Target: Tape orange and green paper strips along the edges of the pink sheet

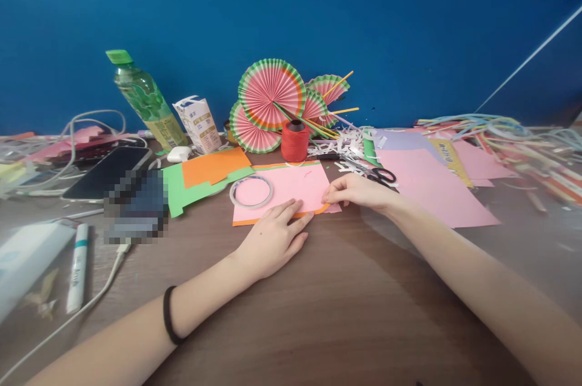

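Note:
A pink sheet of paper [291, 187] lies on the table, with an orange paper strip [248, 222] along its near edge. My left hand [275, 237] rests flat on that edge, fingers stretched over the strip. At the sheet's right end, my right hand [354, 191] pinches the end of the orange strip, which lifts slightly there. A roll of tape [251, 191] lies flat on the sheet's left part. Along the far edge runs another orange strip with green beside it. Black-handled scissors [381, 176] lie just behind my right hand.
Behind the sheet stand a red thread spool [294, 142] and several pleated paper fans [271, 95]. To the left are green paper [182, 189], orange paper [213, 166], a drink carton [199, 124] and a tilted bottle [148, 104]. Pink sheets [431, 186] and paper shreds [348, 142] lie right.

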`<state>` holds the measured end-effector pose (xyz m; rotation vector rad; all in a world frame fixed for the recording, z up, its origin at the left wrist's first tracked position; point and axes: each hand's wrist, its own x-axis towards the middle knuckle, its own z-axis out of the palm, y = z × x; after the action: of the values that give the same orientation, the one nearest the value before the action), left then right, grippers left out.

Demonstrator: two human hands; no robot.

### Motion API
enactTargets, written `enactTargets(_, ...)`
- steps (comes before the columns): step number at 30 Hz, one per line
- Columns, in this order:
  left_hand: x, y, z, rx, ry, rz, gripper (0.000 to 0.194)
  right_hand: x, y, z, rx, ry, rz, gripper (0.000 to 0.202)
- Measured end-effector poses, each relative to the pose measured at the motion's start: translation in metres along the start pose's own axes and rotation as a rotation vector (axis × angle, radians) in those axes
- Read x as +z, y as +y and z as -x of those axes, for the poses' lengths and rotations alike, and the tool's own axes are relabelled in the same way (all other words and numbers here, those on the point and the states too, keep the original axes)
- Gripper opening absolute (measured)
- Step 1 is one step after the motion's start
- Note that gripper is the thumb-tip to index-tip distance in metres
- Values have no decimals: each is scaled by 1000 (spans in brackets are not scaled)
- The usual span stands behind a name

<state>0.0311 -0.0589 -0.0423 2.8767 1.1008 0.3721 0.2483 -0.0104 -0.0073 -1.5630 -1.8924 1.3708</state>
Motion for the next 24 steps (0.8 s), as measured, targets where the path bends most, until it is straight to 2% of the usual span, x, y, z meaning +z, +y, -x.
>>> enactTargets(3, 0, 1, 0, -2, 3, -9, 40, 0, -1, 0, -9, 7, 62, 19)
enactTargets(10, 0, 2, -1, -10, 5, -17, 39, -4, -3, 2, -32, -3, 368, 27)
enactTargets(24, 0, 1, -1, 0, 15, -45, 39, 1, -3, 3, 14, 99, 528, 17)
